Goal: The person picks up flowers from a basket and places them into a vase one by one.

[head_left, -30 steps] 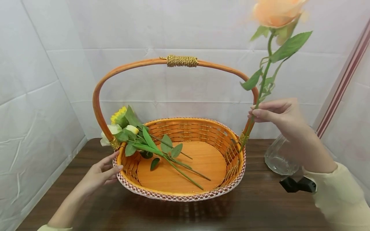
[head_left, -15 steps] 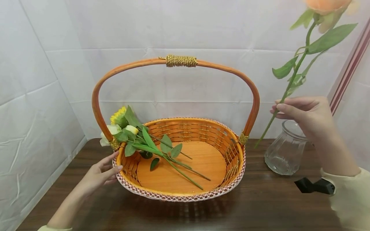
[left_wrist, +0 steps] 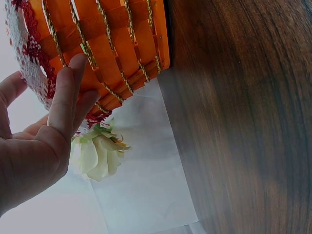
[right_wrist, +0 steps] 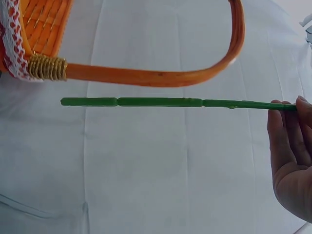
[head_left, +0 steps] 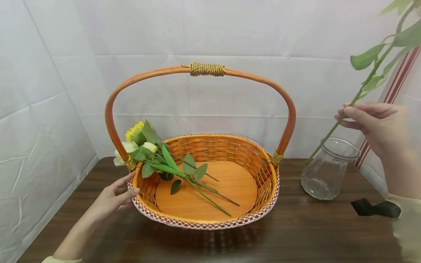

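An orange woven basket (head_left: 240,177) with a tall arched handle stands on the dark wooden table in the head view. My left hand (head_left: 110,199) holds its left rim, the thumb over the lace edging and the fingers along the outer wall (left_wrist: 92,48). Off to the right, my right hand (head_left: 381,122) pinches the green stem of a rose (right_wrist: 161,102) between thumb and fingers. The rose leans up to the right, its bloom cut off by the frame. Its lower stem end overlaps the left side of a clear glass vase (head_left: 320,179).
Inside the basket lie several cut flowers, including a yellow one (head_left: 134,132) and a white rose (left_wrist: 100,156), their heads over the left rim. The basket's handle (head_left: 291,109) arches high. White sheeting (head_left: 230,33) hangs behind the table (head_left: 296,233).
My right hand has carried the rose rightward, from the basket handle's right side to over the vase, and the bloom has left the head view. My left hand stays on the rim.
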{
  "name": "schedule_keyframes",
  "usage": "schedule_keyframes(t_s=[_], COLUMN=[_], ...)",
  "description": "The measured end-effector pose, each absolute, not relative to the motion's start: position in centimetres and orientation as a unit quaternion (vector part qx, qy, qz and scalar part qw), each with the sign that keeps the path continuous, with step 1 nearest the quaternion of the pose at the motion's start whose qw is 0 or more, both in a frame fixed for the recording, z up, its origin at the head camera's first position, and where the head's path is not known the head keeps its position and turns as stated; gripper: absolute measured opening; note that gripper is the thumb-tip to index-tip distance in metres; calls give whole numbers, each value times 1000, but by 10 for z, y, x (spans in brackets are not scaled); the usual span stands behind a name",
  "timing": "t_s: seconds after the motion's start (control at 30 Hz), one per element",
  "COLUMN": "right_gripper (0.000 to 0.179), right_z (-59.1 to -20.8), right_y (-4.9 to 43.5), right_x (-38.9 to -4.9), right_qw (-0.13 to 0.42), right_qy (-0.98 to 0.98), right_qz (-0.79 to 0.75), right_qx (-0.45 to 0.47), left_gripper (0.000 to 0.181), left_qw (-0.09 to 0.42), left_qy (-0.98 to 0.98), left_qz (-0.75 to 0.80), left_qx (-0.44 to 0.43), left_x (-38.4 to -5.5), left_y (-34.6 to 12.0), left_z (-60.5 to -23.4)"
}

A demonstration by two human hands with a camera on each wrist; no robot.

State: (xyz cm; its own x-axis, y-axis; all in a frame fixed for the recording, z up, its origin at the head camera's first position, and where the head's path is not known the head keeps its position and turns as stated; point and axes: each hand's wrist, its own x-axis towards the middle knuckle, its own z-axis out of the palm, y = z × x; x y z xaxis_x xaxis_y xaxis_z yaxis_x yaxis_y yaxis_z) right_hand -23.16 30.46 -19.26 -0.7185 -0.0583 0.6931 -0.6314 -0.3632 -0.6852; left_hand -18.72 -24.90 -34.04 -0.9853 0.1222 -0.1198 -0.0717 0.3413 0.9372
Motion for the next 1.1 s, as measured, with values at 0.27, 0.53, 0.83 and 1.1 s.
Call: schedule_keyframes(t_s=[0.27,0.53,0.83,1.1], right_gripper=[18,19,18,8], right_z=[-185,-182,-179,-176], right_y=[326,345,361,371], right_x=[-237,-245,-252,-256], right_qw=[224,220,233,319], right_qy=[-527,-499,-490,-539], right_qz=[748,757,779,742], right_qx=[336,360,315,240], left_gripper=[68,68,68,68], left_qw=[82,82,79,77], left_qy=[817,816,818,820], left_qz=[570,572,570,567], left_qx=[20,20,22,25], left_x=[-188,-188,-188,-188], left_y=[-249,-250,-250,-250], left_z=[-340,-340,-341,-342])
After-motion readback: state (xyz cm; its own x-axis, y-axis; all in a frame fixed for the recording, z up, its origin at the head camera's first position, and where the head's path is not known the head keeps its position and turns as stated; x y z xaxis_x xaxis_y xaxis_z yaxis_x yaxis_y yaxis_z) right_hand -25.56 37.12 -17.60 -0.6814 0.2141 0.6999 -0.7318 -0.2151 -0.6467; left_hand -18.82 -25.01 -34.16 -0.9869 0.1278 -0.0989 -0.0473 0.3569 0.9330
